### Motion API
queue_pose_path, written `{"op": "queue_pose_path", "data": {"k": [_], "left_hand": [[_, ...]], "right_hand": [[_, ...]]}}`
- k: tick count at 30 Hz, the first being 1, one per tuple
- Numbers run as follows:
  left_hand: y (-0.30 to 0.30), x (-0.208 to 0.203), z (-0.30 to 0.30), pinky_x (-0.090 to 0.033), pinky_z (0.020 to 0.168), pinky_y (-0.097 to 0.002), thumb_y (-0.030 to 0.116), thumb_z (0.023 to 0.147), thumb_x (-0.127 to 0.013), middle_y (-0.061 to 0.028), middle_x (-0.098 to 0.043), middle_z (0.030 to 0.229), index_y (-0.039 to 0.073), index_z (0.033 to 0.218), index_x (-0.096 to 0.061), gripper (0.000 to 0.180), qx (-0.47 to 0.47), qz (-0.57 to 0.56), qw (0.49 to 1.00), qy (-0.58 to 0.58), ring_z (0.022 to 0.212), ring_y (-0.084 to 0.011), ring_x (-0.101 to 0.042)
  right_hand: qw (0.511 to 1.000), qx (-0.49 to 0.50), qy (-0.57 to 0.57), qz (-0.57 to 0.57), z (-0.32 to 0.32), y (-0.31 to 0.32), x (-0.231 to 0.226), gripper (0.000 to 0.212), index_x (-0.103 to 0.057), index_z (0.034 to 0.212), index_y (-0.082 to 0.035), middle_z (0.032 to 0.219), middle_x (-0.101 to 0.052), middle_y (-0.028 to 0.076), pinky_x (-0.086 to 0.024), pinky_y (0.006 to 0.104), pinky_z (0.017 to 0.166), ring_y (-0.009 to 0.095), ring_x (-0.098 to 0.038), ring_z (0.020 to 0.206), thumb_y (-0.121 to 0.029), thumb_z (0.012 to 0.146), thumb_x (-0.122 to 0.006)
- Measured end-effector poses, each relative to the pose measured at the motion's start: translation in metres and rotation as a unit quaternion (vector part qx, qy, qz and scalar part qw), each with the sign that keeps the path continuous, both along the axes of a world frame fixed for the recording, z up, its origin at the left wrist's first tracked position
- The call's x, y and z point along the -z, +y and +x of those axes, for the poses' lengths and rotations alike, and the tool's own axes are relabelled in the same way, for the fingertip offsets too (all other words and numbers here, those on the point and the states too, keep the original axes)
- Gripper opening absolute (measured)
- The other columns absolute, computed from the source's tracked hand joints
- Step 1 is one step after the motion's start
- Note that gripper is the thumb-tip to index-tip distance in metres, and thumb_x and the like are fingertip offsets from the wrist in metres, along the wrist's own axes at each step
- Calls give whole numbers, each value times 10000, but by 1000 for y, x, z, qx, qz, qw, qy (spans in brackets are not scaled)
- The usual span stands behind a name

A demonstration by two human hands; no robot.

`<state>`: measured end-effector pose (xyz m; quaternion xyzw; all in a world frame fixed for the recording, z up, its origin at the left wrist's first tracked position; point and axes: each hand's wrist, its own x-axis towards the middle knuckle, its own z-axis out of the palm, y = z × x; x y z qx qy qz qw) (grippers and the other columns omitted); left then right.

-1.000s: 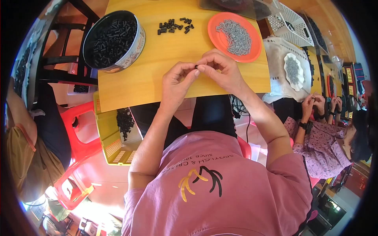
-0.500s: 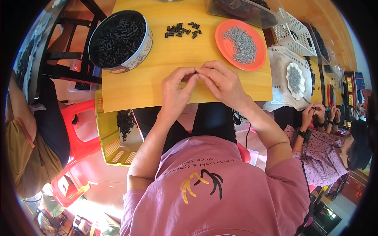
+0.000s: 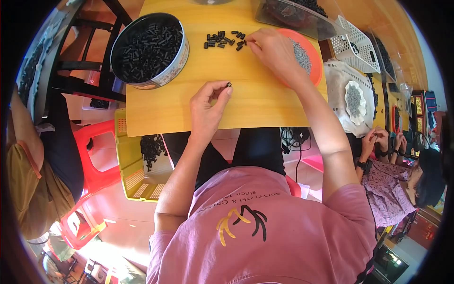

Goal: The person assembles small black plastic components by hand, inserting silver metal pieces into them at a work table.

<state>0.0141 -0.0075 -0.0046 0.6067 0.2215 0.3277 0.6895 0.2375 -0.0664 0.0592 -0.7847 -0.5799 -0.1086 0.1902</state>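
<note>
My left hand (image 3: 206,108) pinches a small black cylindrical piece (image 3: 229,84) upright between thumb and forefinger, above the near part of the table. A small ring shows at the end of that piece. My right hand (image 3: 274,52) reaches to the far side, its thumb and forefinger closing on a small black piece (image 3: 245,42) at the right edge of a loose pile of black cylinders (image 3: 219,39). Under the right hand and wrist, an orange-red plate (image 3: 318,71) of small grey metal screws (image 3: 301,56) is partly covered.
A round tin (image 3: 173,67) full of black cylinders stands at the table's left. Beyond the plate are a clear tub (image 3: 293,21) and a white perforated basket (image 3: 354,45). A yellow crate (image 3: 124,161) sits below the left edge. Another person (image 3: 390,184) works at the right.
My hands were together over the near table. The right hand has moved away to the far pile; the left stays nearby, its black piece now in plain sight.
</note>
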Motion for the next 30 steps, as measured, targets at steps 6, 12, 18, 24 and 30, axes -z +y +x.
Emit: {"op": "queue_pose_path", "data": {"k": [6, 12, 18, 24, 30], "left_hand": [[0, 0, -2, -509, 726, -228, 46, 890, -700, -40, -668, 895, -27, 1017, -671, 149, 6, 0, 1000, -8, 780, -84, -614], [0, 0, -2, -505, 725, -228, 44, 889, -700, -40, -663, 898, -22, 1025, -670, 154, 16, -3, 1000, -8, 781, -85, -611], [0, -1, -4, -503, 730, -229, 39, 892, -694, -39, -653, 904, -20, 1025, -671, 147, 7, -8, 1000, -21, 786, -87, -608], [-4, -11, -5, -503, 736, -239, 34, 887, -695, -41, -639, 893, -21, 1016, -667, 143, 16, 2, 999, -31, 798, -96, -606], [-7, -20, -9, -503, 735, -256, 24, 870, -699, -72, -639, 882, -29, 1015, -662, 158, 10, 72, 997, -6, 786, -126, -611]], "right_hand": [[991, 26, -41, -124, 12, 22, 7, 165, -726, 901, -82, 879, -710, 109, -504, 465, 802, 326, -644, 950, -204, 843, -632], [995, 16, -37, -88, 16, 14, 8, 163, -723, 901, -76, 869, -711, 104, -499, 441, 823, 308, -646, 961, -206, 847, -642], [939, -74, 335, -10, -40, -17, -23, 178, -694, 1064, -60, 991, -674, 37, -481, 291, 737, 138, -601, 831, -154, 946, -597], [846, -120, 518, -42, -74, -47, -15, 236, -666, 1122, -38, 977, -641, -11, -447, 234, 713, 61, -526, 809, -217, 1003, -570], [861, -92, 498, -36, -84, -54, -18, 227, -665, 1109, -28, 941, -643, -10, -451, 231, 715, 59, -539, 801, -206, 982, -606]]}}
